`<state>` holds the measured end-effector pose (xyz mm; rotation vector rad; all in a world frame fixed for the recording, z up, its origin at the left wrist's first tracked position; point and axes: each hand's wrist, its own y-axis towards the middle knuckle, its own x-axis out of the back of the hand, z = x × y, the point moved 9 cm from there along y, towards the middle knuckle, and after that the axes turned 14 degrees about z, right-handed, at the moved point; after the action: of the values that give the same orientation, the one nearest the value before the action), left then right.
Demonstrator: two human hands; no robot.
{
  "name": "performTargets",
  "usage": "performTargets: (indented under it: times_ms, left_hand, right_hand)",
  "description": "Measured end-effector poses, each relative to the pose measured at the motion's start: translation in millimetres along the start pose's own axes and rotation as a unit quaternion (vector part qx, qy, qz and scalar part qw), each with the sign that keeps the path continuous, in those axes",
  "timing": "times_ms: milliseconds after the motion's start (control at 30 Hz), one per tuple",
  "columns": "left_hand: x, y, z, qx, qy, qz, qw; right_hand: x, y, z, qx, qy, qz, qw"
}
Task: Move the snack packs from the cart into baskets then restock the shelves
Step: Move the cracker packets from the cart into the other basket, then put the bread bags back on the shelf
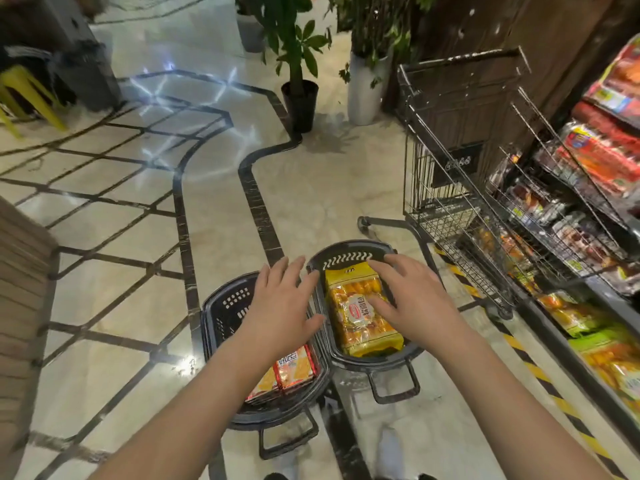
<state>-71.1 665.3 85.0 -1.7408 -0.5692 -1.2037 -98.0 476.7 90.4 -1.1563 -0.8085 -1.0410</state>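
Note:
Two dark plastic baskets stand side by side on the floor. The right basket (349,249) holds a yellow snack pack (349,336). My right hand (405,299) hovers over that pack, fingers spread. The left basket (214,327) holds red and orange snack packs (292,370). My left hand (280,303) is spread above the left basket, holding nothing. A wire shopping cart (460,188) stands behind the baskets on the right, with a few orange packs low in it.
Wire shelves (571,202) full of packaged snacks run along the right edge. Two potted plants (299,95) stand ahead by a wooden wall. A yellow stool (24,95) is at far left. Open marble floor lies to the left.

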Motion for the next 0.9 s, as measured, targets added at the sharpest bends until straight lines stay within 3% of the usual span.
performTargets:
  times_ms: [500, 900]
  left_hand:
    - [-2, 52, -182, 0.118, -0.02, 0.016, 0.993]
    - [-23, 67, -166, 0.198, -0.098, 0.012, 0.975]
  right_hand:
    - [29, -45, -181, 0.088, 0.002, 0.047, 0.995]
    - [26, 31, -172, 0.179, -0.064, 0.11, 0.976]
